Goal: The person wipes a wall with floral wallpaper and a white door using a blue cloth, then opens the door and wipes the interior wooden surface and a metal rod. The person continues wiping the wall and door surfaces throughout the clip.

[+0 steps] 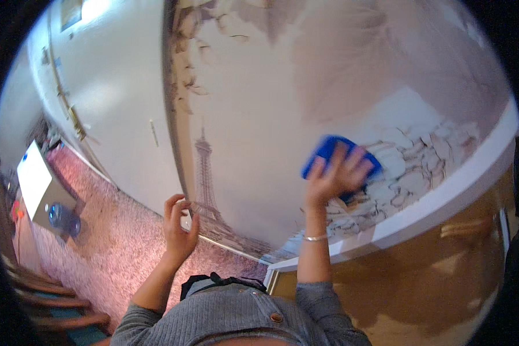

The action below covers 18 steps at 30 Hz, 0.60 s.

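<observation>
My right hand (339,176) presses a blue cloth (331,144) flat against a pale panel (259,155) printed with a tower and cracked stone. The fingers are spread over the cloth and slightly blurred, and a thin bracelet circles that wrist. Lower and to the left, my left hand (180,229) is beside the base of the printed tower (203,167), near the panel's lower left edge. Its fingers are bent with a gap to the thumb, and no held object shows. A small pale patch appears between them; whether the hand touches the edge I cannot tell.
A plain white door (115,98) with a metal latch (75,121) adjoins the panel's left side. Pink shaggy carpet (127,254) covers the floor at left, with a large clear bottle (63,219) beside a white box (37,179). Wooden slats (63,305) stand lower left; a white ledge (398,222) borders the right.
</observation>
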{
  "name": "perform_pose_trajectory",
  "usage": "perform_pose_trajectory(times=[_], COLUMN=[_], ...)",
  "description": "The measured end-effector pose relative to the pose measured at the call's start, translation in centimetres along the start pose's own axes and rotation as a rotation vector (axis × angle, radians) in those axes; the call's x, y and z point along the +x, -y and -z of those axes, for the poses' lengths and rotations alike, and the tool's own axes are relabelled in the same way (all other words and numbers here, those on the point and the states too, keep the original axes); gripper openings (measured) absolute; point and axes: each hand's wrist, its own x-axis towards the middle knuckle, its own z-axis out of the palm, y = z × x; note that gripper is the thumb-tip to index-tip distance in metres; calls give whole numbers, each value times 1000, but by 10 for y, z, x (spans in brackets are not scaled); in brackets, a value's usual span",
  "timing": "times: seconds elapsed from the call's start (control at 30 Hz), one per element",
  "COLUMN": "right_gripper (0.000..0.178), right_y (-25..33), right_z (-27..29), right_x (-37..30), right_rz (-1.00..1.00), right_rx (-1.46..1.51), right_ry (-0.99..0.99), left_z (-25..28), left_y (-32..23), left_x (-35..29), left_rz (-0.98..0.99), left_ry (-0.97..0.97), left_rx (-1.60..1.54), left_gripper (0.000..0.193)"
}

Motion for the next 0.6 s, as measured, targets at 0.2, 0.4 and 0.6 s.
perform_pose_trajectory(times=[0.2, 0.4, 0.6], right_gripper=[81, 72, 72], right_y=[63, 37, -41], right_z=[-8, 9, 106], right_x=[-20, -7, -88], right_rz=[179, 146, -30], right_rx=[286, 580, 375], right_ry=[317, 314, 301], left_z=[-75, -179, -198], left_y=[-54, -54, -79], left_x=[50, 96, 81], left_rz=[-586, -714, -771], left_ry=[187, 208, -26], left_rx=[-283, -543, -220], left_gripper=[41, 49, 50])
